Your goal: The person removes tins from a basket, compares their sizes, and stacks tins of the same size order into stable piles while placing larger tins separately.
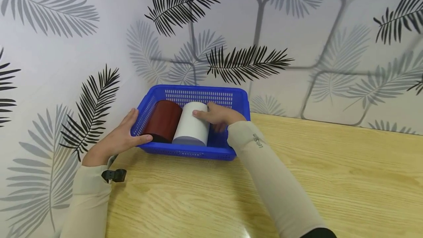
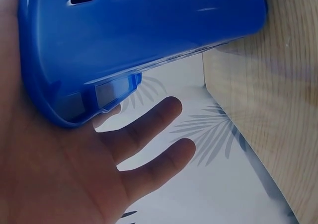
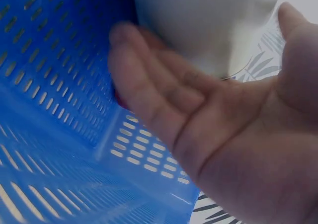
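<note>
A blue plastic basket [image 1: 198, 153] stands on the table in the head view. Inside it a dark red cylinder [image 1: 164, 119] lies on the left, with a white cylinder [image 1: 192, 125] close beside it. My right hand [image 1: 220, 115] holds the white cylinder from the right, thumb on top and fingers down its side. In the right wrist view, those fingers bend along the pale surface. My left hand [image 1: 119, 139] rests against the basket's left rim, its thumb over the near corner. The left wrist view shows straight, spread fingers outside the wall.
The wood-grain table [image 1: 185, 197] extends in front of the basket and to its right. Close behind and to the left is a pale wall covering [image 1: 109, 47] with a leaf pattern. Slotted walls enclose the basket's inside.
</note>
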`<state>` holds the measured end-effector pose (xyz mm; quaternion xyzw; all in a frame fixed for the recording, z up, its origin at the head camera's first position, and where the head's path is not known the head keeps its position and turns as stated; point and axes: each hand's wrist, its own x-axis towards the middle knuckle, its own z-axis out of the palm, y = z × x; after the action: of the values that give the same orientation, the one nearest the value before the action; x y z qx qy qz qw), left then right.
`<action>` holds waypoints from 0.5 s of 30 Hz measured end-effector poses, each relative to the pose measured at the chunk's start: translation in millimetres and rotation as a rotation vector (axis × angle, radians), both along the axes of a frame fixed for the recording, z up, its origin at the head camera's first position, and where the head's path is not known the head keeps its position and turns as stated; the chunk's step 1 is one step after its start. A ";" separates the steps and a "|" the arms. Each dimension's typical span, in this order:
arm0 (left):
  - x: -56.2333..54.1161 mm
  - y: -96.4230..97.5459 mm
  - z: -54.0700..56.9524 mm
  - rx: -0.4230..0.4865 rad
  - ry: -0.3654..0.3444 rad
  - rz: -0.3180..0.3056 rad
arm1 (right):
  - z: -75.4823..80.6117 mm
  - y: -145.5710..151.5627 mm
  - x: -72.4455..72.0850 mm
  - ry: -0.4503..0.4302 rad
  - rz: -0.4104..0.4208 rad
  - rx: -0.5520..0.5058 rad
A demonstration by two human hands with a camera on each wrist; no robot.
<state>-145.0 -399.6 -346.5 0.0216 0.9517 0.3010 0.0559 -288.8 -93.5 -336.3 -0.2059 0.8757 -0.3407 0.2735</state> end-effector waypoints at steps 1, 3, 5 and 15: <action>0.4 -0.8 -0.5 0.002 0.001 0.000 | -0.9 -0.7 -0.2 -0.031 -0.008 -0.013; 0.9 -1.8 -1.3 0.006 0.003 0.000 | -3.1 -2.0 -1.3 -0.068 -0.020 -0.034; 1.1 -2.6 -2.1 0.007 0.003 0.001 | -4.9 -2.4 -2.3 -0.089 -0.031 -0.048; 0.4 -4.2 -3.4 -0.003 0.008 -0.007 | -4.7 0.4 -3.8 -0.148 -0.053 -0.184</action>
<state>-144.6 -403.8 -349.9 0.0262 0.9524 0.2992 0.0530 -292.6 -93.0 -341.1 -0.1811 0.8231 -0.4412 0.3082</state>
